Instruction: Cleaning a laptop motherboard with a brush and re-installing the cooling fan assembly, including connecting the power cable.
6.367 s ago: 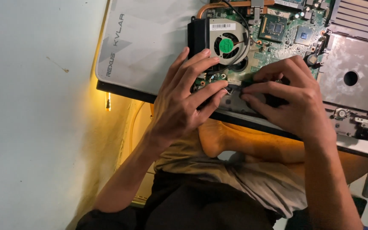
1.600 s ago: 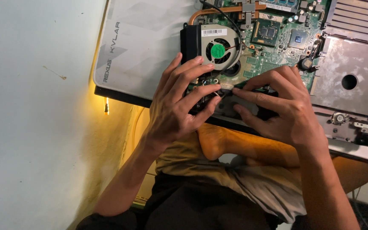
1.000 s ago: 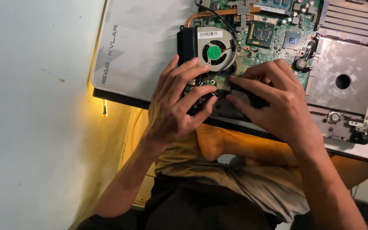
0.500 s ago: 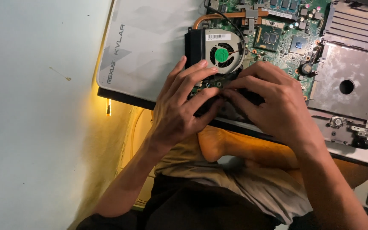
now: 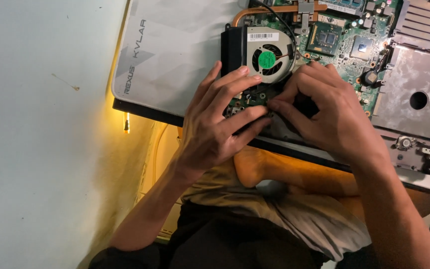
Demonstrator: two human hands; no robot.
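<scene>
The opened laptop [image 5: 324,74] lies flat across the person's lap with its cover off, so the green circuit board [image 5: 344,45] faces up. A round black cooling fan [image 5: 269,56] with a green centre label sits in a metal housing near the board's left end, and a copper pipe [image 5: 269,10] runs from it along the top edge. Both hands meet just below the fan, over a small dark part [image 5: 252,97] at the laptop's near edge, mostly hidden by fingers.
</scene>
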